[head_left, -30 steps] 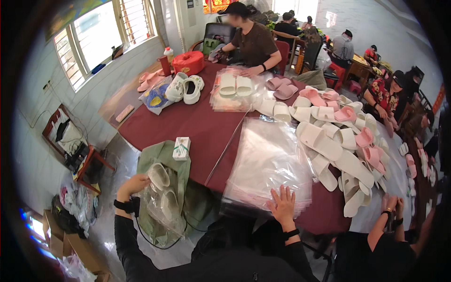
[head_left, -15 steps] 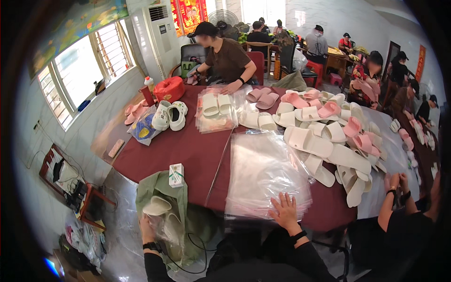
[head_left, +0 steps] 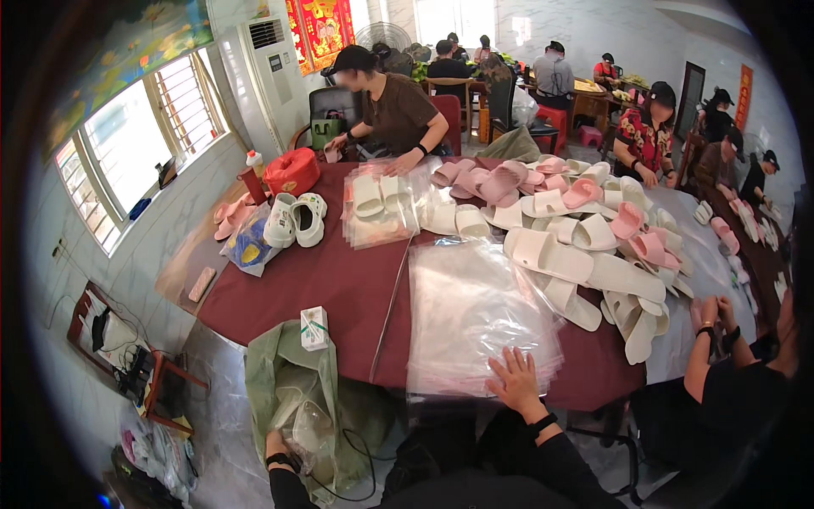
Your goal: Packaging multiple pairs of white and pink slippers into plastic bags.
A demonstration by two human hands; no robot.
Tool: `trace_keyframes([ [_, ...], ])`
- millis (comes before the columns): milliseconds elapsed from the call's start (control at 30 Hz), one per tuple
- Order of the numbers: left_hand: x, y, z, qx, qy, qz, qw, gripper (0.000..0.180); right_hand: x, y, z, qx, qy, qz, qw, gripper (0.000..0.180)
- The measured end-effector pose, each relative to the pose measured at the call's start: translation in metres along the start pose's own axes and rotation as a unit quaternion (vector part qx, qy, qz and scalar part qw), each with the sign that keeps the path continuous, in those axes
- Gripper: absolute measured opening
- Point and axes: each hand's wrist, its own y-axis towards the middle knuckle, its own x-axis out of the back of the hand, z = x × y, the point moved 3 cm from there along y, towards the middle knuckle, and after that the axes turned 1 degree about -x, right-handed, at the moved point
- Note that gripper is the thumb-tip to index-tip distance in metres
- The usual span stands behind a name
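Observation:
My right hand [head_left: 514, 381] lies with spread fingers on a stack of clear plastic bags [head_left: 462, 297] at the table's front edge. Low on the left, my left hand [head_left: 276, 444] is at the mouth of a green cloth sack [head_left: 263, 373], closed on a clear bag of white slippers [head_left: 312, 428]; its fingertips are partly hidden. Beyond the stack and to its right, a heap of loose white slippers [head_left: 551, 254] and pink slippers [head_left: 626, 220] covers the table.
A small white box [head_left: 314, 329] stands at the table edge above the sack. Further back are white clogs [head_left: 309, 219], a red round bundle [head_left: 292, 171] and bagged slippers [head_left: 370, 197]. A co-worker [head_left: 397, 114] sits across; another person's hands [head_left: 716, 312] are at the right.
My left hand and the bagged slippers have moved lower, deeper into the sack. My right hand stays on the stack. Across the table, more pink slippers lie at the heap's far edge.

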Motion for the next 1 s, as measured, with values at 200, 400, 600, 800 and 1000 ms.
trace_keyframes([
  [200, 0.049, 0.008, -0.013, -0.27, 0.201, -0.031, 0.941, 0.026, -0.004, 0.005, 0.014, 0.016, 0.022, -0.001, 1.0, 0.049],
  [400, -0.058, -0.013, -0.064, -0.516, 0.223, -0.043, 0.826, 0.019, 0.001, -0.002, -0.005, 0.002, -0.014, 0.001, 1.0, 0.048],
  [600, 0.021, 0.037, -0.006, -0.334, 0.151, -0.143, 0.919, 0.02, 0.005, 0.006, 0.01, 0.017, -0.005, -0.008, 1.0, 0.048],
  [800, 0.003, 0.045, 0.035, 0.091, 0.291, -0.068, 0.95, 0.026, 0.0, 0.004, 0.008, 0.021, -0.023, -0.008, 0.999, 0.049],
  [1000, 0.014, 0.033, 0.041, -0.073, 0.153, 0.052, 0.984, 0.051, 0.007, 0.007, 0.013, 0.022, -0.005, -0.02, 1.0, 0.046],
])
